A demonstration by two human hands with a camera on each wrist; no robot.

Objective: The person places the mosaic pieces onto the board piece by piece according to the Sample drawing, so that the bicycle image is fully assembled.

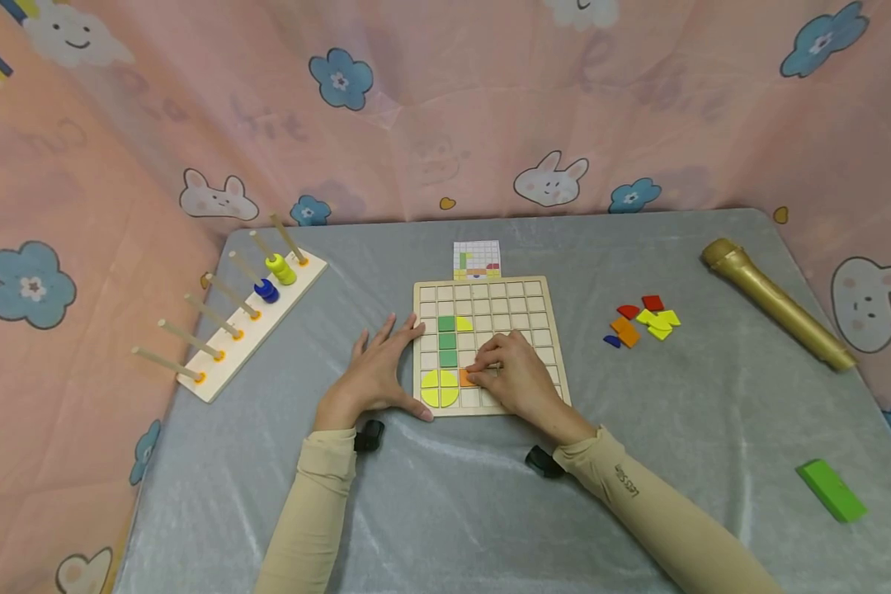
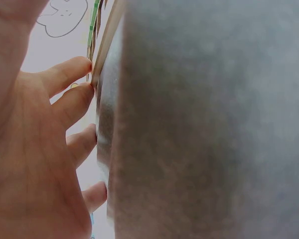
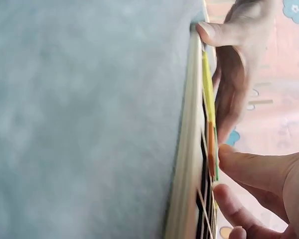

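Observation:
A wooden grid board (image 1: 555,346) lies on the grey cloth. My left hand (image 1: 371,371) is spread at its left side, index finger at the left edge and thumb by the near corner. Curled fingers of my right hand (image 1: 518,375) hold an orange square tile (image 1: 465,379) at its right edge, in a cell of the board. Left of that tile, yellow quarter-circle tiles (image 1: 440,388) form a disc. Green square tiles (image 1: 448,341) stand in a column above, with another yellow tile (image 1: 464,324) beside the top one. The right wrist view shows the orange tile (image 3: 211,149) low in the board.
A patterned card (image 1: 477,259) lies behind the board. Loose red, yellow, orange and blue tiles (image 1: 657,322) are heaped to the right. A gold microphone-shaped object (image 1: 780,305) and a green block (image 1: 832,491) lie farther right. A peg stand (image 1: 248,342) with rings is at the left.

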